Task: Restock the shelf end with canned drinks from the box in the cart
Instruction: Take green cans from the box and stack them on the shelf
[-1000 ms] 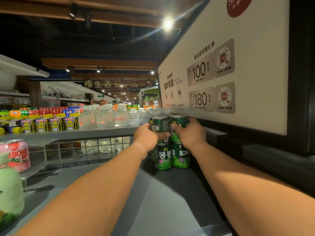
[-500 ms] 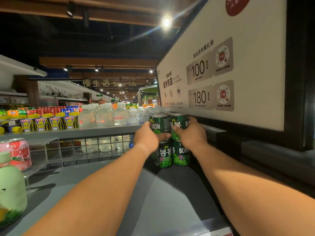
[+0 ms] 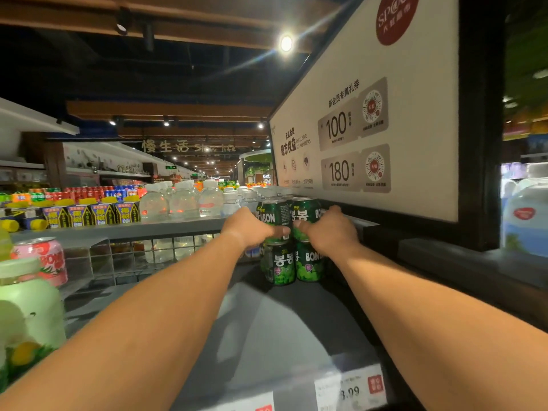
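Green Bon Bon cans stand two high at the back of the grey shelf (image 3: pixel 267 330), against the black frame of the sign. My left hand (image 3: pixel 252 226) grips the upper left can (image 3: pixel 274 215), thumb across its front. My right hand (image 3: pixel 329 229) grips the upper right can (image 3: pixel 305 212). Both upper cans rest on the lower cans (image 3: pixel 292 264). More cans of the same kind show behind them. The box and the cart are out of view.
A pink Bon Bon can (image 3: pixel 44 259) and a pale green bottle (image 3: pixel 29 310) stand at the left. Water bottles (image 3: pixel 184 201) line the wire rack behind. The white sign board (image 3: pixel 385 114) rises on the right. A price tag (image 3: pixel 350 387) sits on the shelf edge.
Both hands stay on the upper cans. The upper left can has turned slightly. The view has shifted a little.
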{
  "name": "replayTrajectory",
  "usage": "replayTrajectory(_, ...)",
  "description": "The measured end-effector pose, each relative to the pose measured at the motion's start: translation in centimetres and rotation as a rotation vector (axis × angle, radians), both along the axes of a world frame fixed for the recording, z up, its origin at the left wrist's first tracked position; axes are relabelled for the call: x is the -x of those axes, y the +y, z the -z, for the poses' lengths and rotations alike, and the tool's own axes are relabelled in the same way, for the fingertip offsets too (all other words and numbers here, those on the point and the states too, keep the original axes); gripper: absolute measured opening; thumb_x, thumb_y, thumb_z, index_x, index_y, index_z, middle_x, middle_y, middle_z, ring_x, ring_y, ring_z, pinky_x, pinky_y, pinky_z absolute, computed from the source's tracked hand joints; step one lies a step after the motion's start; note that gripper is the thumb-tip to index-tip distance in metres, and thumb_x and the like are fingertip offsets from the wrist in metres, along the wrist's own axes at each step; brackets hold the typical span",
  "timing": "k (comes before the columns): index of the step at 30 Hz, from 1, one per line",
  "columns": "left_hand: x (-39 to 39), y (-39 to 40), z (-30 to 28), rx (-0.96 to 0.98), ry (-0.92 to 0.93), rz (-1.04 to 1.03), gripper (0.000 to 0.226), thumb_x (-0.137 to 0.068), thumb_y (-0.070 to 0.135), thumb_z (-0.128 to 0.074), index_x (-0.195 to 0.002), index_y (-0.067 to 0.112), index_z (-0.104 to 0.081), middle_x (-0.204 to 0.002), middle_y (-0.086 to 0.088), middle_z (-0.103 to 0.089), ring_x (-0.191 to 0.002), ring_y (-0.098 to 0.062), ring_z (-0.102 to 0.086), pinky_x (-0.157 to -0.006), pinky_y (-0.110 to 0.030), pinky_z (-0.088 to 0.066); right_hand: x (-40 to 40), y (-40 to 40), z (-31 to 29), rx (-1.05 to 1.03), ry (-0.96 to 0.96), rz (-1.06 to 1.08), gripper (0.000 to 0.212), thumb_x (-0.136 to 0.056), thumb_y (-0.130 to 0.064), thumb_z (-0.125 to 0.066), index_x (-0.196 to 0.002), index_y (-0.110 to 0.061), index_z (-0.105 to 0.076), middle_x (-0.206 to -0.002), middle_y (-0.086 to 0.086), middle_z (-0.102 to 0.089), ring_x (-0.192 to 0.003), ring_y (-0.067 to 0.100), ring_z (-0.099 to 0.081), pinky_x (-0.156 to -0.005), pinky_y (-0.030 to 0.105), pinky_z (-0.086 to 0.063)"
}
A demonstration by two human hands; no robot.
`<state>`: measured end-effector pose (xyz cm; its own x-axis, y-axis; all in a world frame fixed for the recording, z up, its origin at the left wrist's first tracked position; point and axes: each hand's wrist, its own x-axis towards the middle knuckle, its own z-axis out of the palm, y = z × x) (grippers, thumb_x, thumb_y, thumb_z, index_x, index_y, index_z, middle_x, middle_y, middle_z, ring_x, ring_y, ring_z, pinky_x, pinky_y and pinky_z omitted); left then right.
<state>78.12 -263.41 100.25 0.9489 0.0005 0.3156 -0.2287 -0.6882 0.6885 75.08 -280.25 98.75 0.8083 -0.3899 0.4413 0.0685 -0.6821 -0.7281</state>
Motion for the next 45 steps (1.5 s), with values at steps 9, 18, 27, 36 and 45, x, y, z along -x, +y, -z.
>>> replayTrajectory(9, 12.1, 2.7, -0.7, -0.023, -0.111, -0.147, 0.108, -0.066, 0.056, -0.086, -0.149, 0.008, -0.036, -0.15, -0.009, -0.046, -0.132, -0.031, -0.048, -0.104, -0.038, -0.042, 9.4, 2.3, -1.2, 0.125, -0.032, -0.112, 0.071, -0.08, -0.055, -0.069, -0.128, -0.009, -0.046, -0.121, 0.013, -0.059, -0.106, 0.032, -0.059, -0.084, 0.039, -0.052)
replayTrajectory(18, 27.8, 6.2, 6.6, -0.01, -0.43, -0.502, 0.063, -0.074, 0.047, -0.081, -0.124, 0.014, -0.062, -0.113, -0.003, -0.065, -0.103, -0.022, -0.062, -0.092, -0.036, -0.051, 22.2, 9.5, 5.5, 0.23, -0.22, -0.479, 0.061, -0.083, -0.049, -0.066, -0.127, -0.009, -0.049, -0.124, 0.012, -0.051, -0.117, 0.034, -0.048, -0.094, 0.043, -0.042)
replayTrajectory(27, 46.3, 17.0, 22.7, -0.069, -0.261, -0.887, 0.048, -0.078, 0.038, -0.079, -0.116, 0.012, -0.065, -0.109, -0.009, -0.062, -0.102, -0.027, -0.059, -0.09, -0.037, -0.049, 34.8, 19.7, 19.5, 0.2, -0.018, -0.847, 0.054, -0.079, -0.04, -0.069, -0.122, -0.011, -0.052, -0.119, 0.014, -0.055, -0.114, 0.035, -0.05, -0.095, 0.041, -0.041)
replayTrajectory(36, 61.6, 23.4, 38.7, 0.011, 0.235, -1.118, 0.049, -0.08, 0.041, -0.075, -0.117, 0.012, -0.06, -0.114, -0.009, -0.056, -0.11, -0.029, -0.054, -0.092, -0.037, -0.046, 46.4, 29.6, 33.9, 0.338, 0.328, -1.119, 0.067, -0.081, -0.051, -0.066, -0.132, -0.013, -0.045, -0.126, 0.01, -0.051, -0.118, 0.032, -0.048, -0.097, 0.042, -0.044)
replayTrajectory(45, 71.4, 28.8, 47.2, 0.155, 0.336, -1.251, 0.039, -0.078, 0.04, -0.076, -0.109, 0.02, -0.065, -0.102, 0.0, -0.065, -0.1, -0.025, -0.061, -0.085, -0.032, -0.051, 52.5, 35.4, 42.1, 0.574, 0.439, -1.246, 0.063, -0.087, -0.05, -0.061, -0.133, -0.012, -0.042, -0.132, 0.009, -0.047, -0.124, 0.03, -0.042, -0.102, 0.04, -0.039)
